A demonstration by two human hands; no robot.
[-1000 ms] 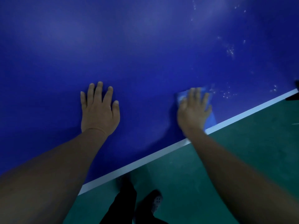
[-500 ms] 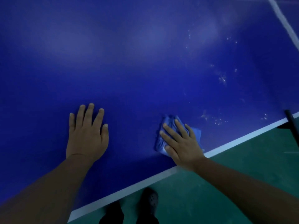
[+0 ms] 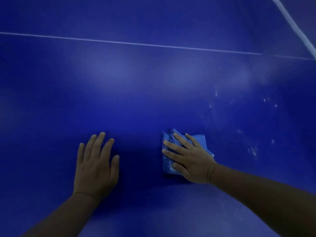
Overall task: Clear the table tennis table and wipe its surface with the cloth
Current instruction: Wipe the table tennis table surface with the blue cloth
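I see the cloth [image 3: 186, 149], a light blue rag folded into a bunched pad, lying flat on the blue table tennis table [image 3: 153, 103]. It sits directly under the right hand [image 3: 189, 159], with its creased folds sticking out past the fingertips [image 3: 165, 142] and a smoother corner showing beyond the knuckles on the far side. The right hand lies palm down on it, fingers straight and slightly spread, angled across toward the left hand; nothing is curled or pinched, it simply presses the cloth to the surface.

The left hand [image 3: 96, 165] is well apart from the cloth, on the thumb side of the right hand. It rests palm down on bare table, fingers extended and a little fanned, holding nothing.

Out beyond the right hand, on its little-finger side and ahead of it, I see pale specks [image 3: 253, 149] scattered over the surface, some just past the cloth's corner and more farther away. Far ahead of both hands a thin white line [image 3: 130, 42] crosses the table, and a broader white line [image 3: 294, 24] slants down ahead of the right hand, toward its outer side. Soft light patches [image 3: 109, 71] glare on the surface ahead of the hands.
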